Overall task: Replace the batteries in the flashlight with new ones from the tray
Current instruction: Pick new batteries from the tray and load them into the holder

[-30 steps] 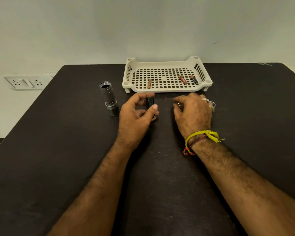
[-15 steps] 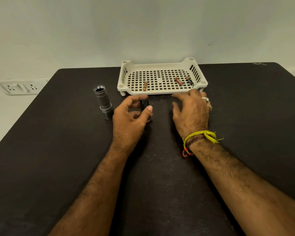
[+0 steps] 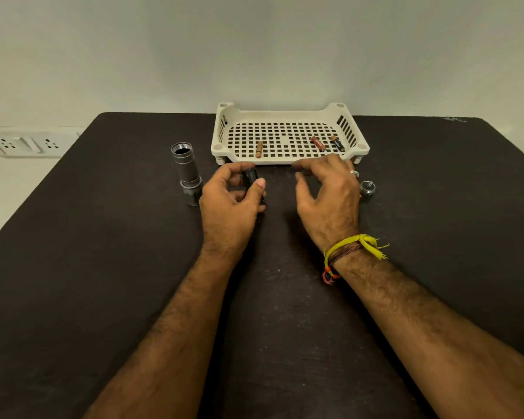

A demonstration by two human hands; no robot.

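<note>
A white socket plate (image 3: pixel 22 143) sits on the wall far out to the left of both hands, past the edge of the dark tabletop (image 3: pixel 103 267). Just left of the left hand (image 3: pixel 229 204) the silver flashlight body (image 3: pixel 188 170) stands upright on the tabletop with its threaded open end up and its darker head down, close to the knuckles but apart from them. The left hand is curled, thumb and fingers pinching a small black cylindrical part (image 3: pixel 251 181), probably the battery holder, a little above the tabletop. Beyond both hands, against the wall, lies the cream perforated tray (image 3: pixel 288 114); its near rim is just past the fingertips. In it, beyond the left hand, lies a brown battery (image 3: pixel 259 149); beyond the right hand lie a red battery (image 3: pixel 318 143) and, beside it to the right, a black battery (image 3: pixel 337 143) with a copper-coloured end. The right hand (image 3: pixel 330 201) hovers with loosely spread, half-bent fingers holding nothing, its fingertips near the tray's front edge; a ring shows on one finger and a yellow thread band (image 3: pixel 354 246) circles the wrist. Just right of that hand a small round metal cap (image 3: pixel 367 187) rests on the tabletop.
</note>
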